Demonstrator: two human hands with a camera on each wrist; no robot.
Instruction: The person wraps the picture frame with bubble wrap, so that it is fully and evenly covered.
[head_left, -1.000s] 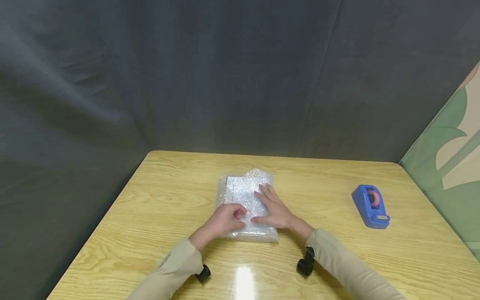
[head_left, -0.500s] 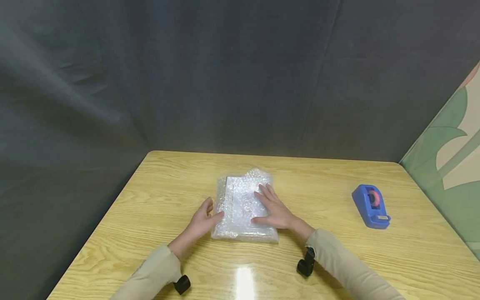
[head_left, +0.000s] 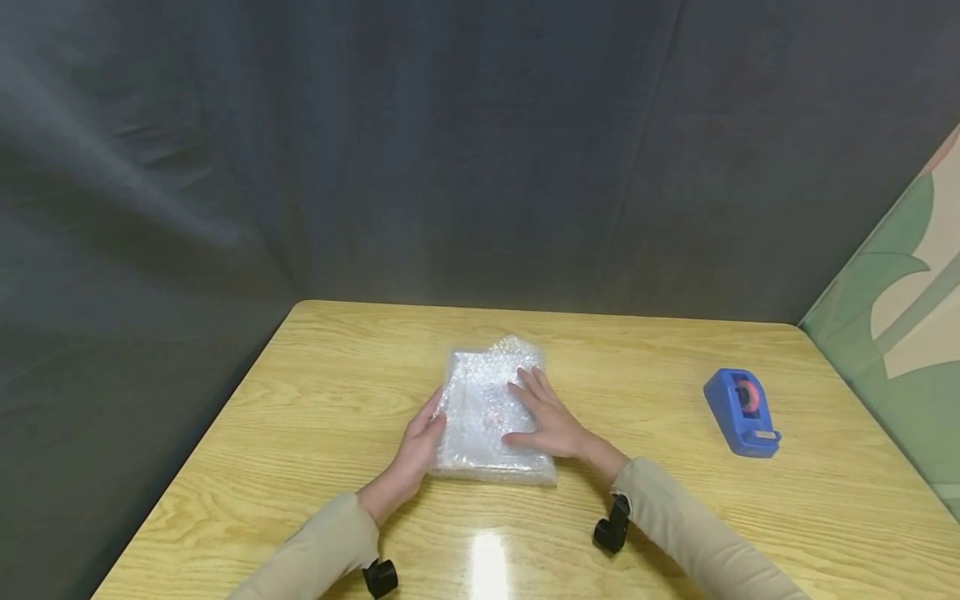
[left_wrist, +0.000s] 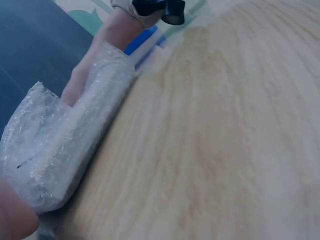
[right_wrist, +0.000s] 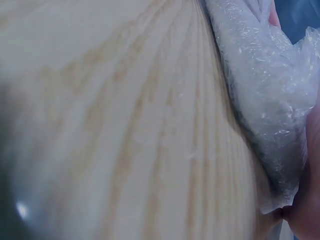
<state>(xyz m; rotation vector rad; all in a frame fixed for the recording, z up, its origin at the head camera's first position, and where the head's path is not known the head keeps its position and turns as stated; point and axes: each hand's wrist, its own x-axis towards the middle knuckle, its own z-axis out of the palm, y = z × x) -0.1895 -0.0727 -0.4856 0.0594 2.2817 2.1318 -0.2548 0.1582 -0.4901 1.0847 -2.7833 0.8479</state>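
Observation:
A flat, pale rectangular thing wrapped in clear bubble wrap (head_left: 480, 408) lies near the middle of the table. My left hand (head_left: 417, 442) holds the left edge of the wrap, thumb on top and fingers along the side. Spread over the right part of the package, my right hand (head_left: 551, 423) rests with its fingers straight. In the left wrist view the side of the bubble wrap (left_wrist: 65, 145) shows, with the right hand (left_wrist: 77, 82) beyond it. The right wrist view shows the wrap's crumpled side (right_wrist: 270, 95) close to the right hand (right_wrist: 310, 195). What lies inside is blurred by the wrap.
A blue tape dispenser (head_left: 742, 414) with a pink-cored roll stands on the right of the wooden table (head_left: 315, 375). A dark curtain (head_left: 465, 167) hangs behind the table and along its left. A patterned panel (head_left: 907, 333) is at the right.
My left hand has drawn back from the package's top to its left side, then moved in against the edge, bringing the wrap's left margin inward. My right hand has stayed in place.

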